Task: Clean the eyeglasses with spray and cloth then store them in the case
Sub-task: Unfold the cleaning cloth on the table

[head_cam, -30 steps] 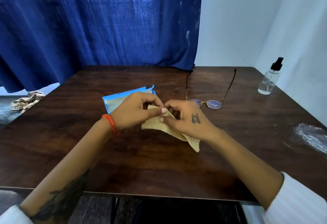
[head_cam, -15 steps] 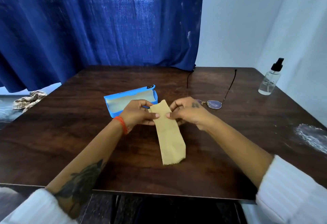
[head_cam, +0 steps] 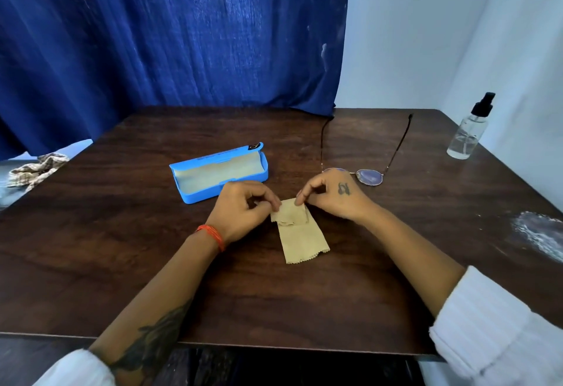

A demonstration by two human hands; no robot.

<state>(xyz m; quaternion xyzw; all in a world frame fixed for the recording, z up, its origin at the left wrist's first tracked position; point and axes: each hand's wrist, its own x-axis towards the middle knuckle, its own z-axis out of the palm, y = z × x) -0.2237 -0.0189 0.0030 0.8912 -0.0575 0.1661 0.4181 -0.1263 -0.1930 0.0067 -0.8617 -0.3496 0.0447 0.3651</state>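
Pinching the far end of the cloth point(head_cam: 300, 233) between thumb and fingertips, our left hand point(head_cam: 243, 209) and right hand point(head_cam: 335, 196) each hold a corner while the rest lies folded on the table point(head_cam: 122, 263). We judge the task barely begun or mid-way; we cannot tell whether the lenses have been wiped. The glasses point(head_cam: 370, 177) lie unfolded just beyond our right hand, not stored. The case point(head_cam: 219, 172) sits open near our left hand, showing only its lining. The bottle point(head_cam: 467, 134) stands upright far right, holding clear liquid.
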